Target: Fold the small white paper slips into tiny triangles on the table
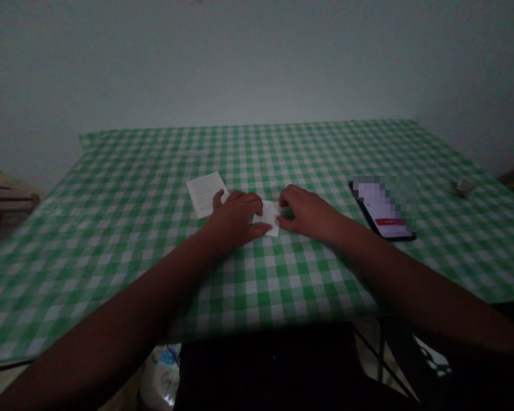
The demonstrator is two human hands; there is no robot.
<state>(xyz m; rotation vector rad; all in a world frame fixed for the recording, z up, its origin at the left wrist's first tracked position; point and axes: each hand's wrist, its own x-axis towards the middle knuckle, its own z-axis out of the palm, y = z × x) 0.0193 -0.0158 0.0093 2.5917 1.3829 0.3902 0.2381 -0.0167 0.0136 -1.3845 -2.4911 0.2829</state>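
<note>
A small folded printed paper [269,216] lies in the middle of the green-and-white checked tablecloth [308,154]. My left hand [235,220] rests on the paper's left side with fingers curled down and thumb along its lower edge. My right hand [305,212] pinches the paper's right edge with bent fingers. A second printed sheet [204,193] lies flat just behind my left hand, partly hidden by it.
A phone [383,210] with a lit screen lies to the right of my right hand. A small pale object [465,187] sits near the table's right edge. A wall stands behind the table, and a wooden piece of furniture [0,197] at far left.
</note>
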